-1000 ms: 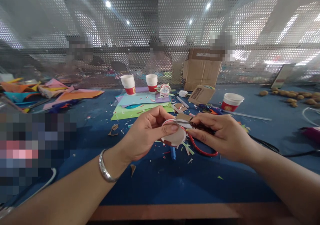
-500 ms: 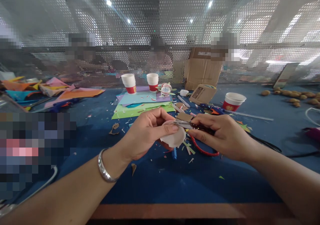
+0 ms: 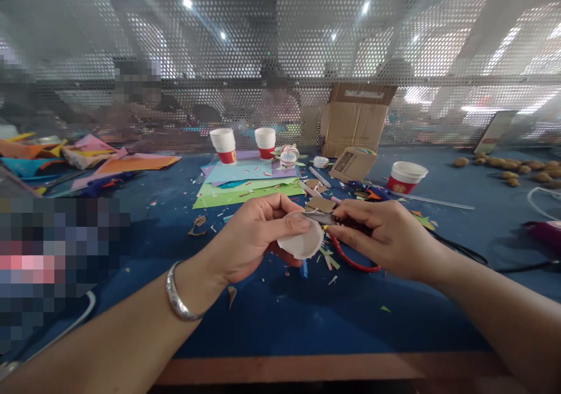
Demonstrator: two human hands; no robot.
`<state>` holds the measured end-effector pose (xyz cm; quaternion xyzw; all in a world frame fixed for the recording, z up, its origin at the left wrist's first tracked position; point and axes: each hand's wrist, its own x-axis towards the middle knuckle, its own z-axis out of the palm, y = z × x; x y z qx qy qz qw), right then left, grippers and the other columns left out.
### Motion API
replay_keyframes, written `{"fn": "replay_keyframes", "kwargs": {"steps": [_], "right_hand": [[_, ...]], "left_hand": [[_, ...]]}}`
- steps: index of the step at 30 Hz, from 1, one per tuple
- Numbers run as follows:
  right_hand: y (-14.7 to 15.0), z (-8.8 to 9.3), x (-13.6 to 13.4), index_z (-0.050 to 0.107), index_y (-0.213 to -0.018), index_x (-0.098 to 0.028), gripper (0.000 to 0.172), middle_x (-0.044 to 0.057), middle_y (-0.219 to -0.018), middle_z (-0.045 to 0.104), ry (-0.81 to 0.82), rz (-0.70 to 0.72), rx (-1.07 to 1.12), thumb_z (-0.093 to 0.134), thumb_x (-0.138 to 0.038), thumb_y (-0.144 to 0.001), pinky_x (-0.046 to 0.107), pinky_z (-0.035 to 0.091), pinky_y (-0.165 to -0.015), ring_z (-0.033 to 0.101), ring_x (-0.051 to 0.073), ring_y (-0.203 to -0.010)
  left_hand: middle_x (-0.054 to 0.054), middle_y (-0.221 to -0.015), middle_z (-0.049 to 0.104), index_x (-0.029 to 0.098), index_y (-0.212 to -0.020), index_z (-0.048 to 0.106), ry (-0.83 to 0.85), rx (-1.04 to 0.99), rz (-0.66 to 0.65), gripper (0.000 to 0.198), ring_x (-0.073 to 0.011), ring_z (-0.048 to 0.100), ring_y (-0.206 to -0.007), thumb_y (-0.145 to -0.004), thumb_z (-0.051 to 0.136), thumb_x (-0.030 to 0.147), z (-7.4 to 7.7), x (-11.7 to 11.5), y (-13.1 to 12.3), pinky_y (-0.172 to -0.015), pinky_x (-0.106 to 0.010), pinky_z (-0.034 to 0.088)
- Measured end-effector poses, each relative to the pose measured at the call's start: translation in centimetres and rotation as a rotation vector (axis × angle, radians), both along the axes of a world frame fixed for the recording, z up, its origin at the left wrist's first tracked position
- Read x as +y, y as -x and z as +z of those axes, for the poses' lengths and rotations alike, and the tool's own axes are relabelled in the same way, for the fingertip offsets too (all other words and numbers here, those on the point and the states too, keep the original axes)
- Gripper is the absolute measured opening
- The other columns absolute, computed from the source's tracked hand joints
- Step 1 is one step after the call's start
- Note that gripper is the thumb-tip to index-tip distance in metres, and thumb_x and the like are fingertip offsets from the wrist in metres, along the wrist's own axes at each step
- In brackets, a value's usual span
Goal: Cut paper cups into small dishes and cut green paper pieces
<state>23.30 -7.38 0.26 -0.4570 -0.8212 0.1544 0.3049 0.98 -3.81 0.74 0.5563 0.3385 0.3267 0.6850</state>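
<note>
Between thumb and fingers, my left hand (image 3: 274, 227) pinches a round white paper piece (image 3: 302, 242) that looks like a cup bottom with an uneven rim. My right hand (image 3: 377, 230) is closed around a pair of scissors (image 3: 319, 218). Their metal blades lie at the disc's upper edge, close to my left thumb. A red loop, apparently one of the handles, hangs below my right fingers; the rest of the grip is mostly hidden. Small paper scraps (image 3: 328, 259) lie on the table under the hands.
Stacked paper cups (image 3: 223, 147) stand near coloured sheets (image 3: 228, 196). Another cup (image 3: 407, 178) is at right, a cardboard box (image 3: 355, 122) behind. Coloured paper (image 3: 144, 165) lies left, walnut-like brown objects (image 3: 504, 163) far right. A perforated metal screen (image 3: 280, 31) closes the back.
The whole view has shifted slightly, so things sit a little further left. The blades and the white disc have barely moved relative to each other; both hands keep their hold.
</note>
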Motion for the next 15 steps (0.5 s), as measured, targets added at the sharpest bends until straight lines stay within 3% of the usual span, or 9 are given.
{"fn": "replay_keyframes", "kwargs": {"steps": [5,15], "right_hand": [[-0.08,-0.02,0.03,0.057,-0.081,-0.019,0.023,-0.006,-0.062,0.044,0.02,0.015,-0.013,0.056,-0.035,-0.097,0.023,0.032,-0.052,0.037,0.01,-0.056],[-0.02,-0.38,0.11,0.061,-0.083,-0.018,0.027,-0.004,-0.067,0.05,0.023,0.054,-0.043,0.056,-0.04,-0.098,0.025,0.033,-0.054,0.04,0.01,-0.058]], "left_hand": [[-0.004,-0.071,0.07,0.015,-0.082,0.056,0.025,0.029,-0.024,0.024,-0.0158,0.066,-0.056,-0.079,0.078,0.026,0.09,0.21,0.25,-0.045,-0.026,0.057],[-0.006,-0.07,0.071,0.014,-0.083,0.058,0.04,0.072,-0.103,0.024,-0.0168,0.067,-0.058,-0.078,0.078,0.025,-0.14,0.49,0.62,-0.045,-0.025,0.057]]}}
